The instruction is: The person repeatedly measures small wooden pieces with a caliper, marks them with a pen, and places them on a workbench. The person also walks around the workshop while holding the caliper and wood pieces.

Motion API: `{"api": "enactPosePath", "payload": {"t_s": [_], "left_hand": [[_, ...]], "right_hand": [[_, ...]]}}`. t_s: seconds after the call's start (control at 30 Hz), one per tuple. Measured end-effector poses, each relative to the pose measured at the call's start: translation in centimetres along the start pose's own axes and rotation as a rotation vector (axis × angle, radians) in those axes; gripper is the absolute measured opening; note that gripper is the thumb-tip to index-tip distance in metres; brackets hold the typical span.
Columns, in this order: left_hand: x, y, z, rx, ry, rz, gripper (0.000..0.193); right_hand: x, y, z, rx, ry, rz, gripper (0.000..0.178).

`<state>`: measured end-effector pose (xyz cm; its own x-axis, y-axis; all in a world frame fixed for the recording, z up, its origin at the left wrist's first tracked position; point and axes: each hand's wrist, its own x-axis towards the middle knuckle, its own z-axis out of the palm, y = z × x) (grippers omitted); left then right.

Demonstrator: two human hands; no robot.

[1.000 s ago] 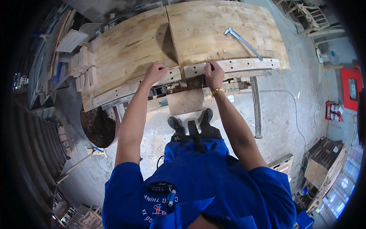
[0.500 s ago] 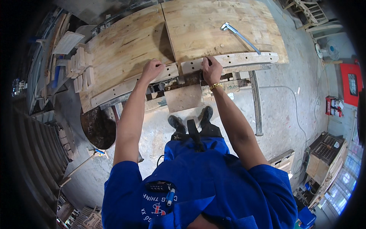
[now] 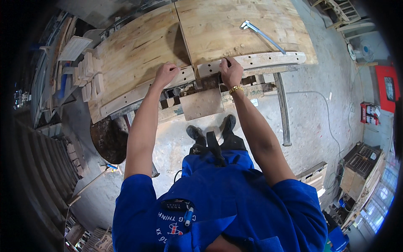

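Two pale wooden strips with drilled dark holes lie along the near edge of a wooden benchtop [image 3: 235, 31], a gap between their inner ends. My left hand [image 3: 166, 74] is closed, thumb and fingers pressed together at the inner part of the left strip [image 3: 130, 99]. Over the right strip [image 3: 268, 60], near its inner end, my right hand [image 3: 231, 72] is closed too, fingers curled. Anything small inside either hand is too hidden to name. A caliper [image 3: 264, 37] rests on the benchtop, its lower end reaching the right strip.
Stacked wood blocks [image 3: 90, 75] stand beside the bench at left. Below its edge are a flat board [image 3: 202, 104] and a metal leg [image 3: 283, 109]. A dark round container [image 3: 110, 138] sits at lower left. A cable [image 3: 327, 109] runs across the floor at right.
The view has shifted slightly. My right hand's fingers have changed their curl a little over the right strip; my left hand stays at the left strip.
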<state>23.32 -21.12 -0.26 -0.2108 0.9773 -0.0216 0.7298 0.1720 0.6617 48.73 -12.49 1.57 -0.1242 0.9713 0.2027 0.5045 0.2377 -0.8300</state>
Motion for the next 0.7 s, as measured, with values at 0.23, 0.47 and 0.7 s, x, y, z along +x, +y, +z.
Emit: {"api": "enactPosePath", "payload": {"t_s": [0.23, 0.47, 0.7], "left_hand": [[-0.17, 0.14, -0.21, 0.017, -0.013, -0.014, 0.024], [0.12, 0.33, 0.03, 0.006, -0.003, -0.005, 0.024], [-0.14, 0.23, 0.13, 0.004, 0.000, -0.008, 0.025]], "right_hand": [[-0.22, -0.61, -0.09, 0.075, -0.017, 0.059, 0.024], [0.08, 0.24, 0.20, 0.038, 0.015, 0.033, 0.024], [-0.11, -0.27, -0.03, 0.042, 0.011, 0.041, 0.023]]}}
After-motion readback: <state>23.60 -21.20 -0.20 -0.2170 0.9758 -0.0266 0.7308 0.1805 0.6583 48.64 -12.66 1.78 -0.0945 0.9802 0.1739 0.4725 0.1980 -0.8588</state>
